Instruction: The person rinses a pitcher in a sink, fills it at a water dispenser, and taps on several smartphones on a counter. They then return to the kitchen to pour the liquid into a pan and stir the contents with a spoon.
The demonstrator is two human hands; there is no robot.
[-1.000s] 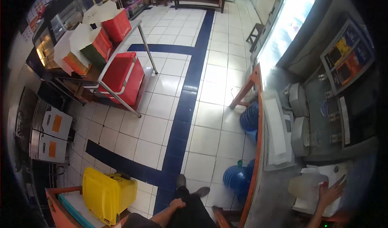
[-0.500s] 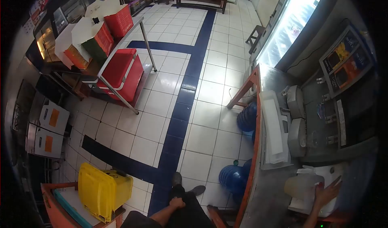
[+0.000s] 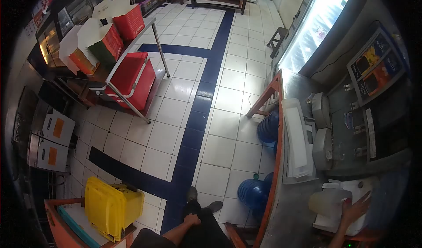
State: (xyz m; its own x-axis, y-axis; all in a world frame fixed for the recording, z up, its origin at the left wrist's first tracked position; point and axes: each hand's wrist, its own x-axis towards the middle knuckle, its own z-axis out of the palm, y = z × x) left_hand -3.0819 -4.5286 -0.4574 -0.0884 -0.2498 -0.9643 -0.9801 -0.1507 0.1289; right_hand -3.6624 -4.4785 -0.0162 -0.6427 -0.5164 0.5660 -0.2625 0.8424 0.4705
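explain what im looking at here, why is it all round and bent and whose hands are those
There is one picture, taken by a camera worn on a person's head, looking forward and down. Its very wide lens bends the room into a round shape. No machine is at work: the two bare hands belong to the wearer.

The right hand lies open on a pale plastic jug, which stands on a white box on the grey counter. Further along the counter is a drink dispenser. The left hand rests on the person's dark-trousered leg and holds nothing.

On the tiled floor stand blue water bottles under the counter. To the left are a yellow crate and a red cooler.
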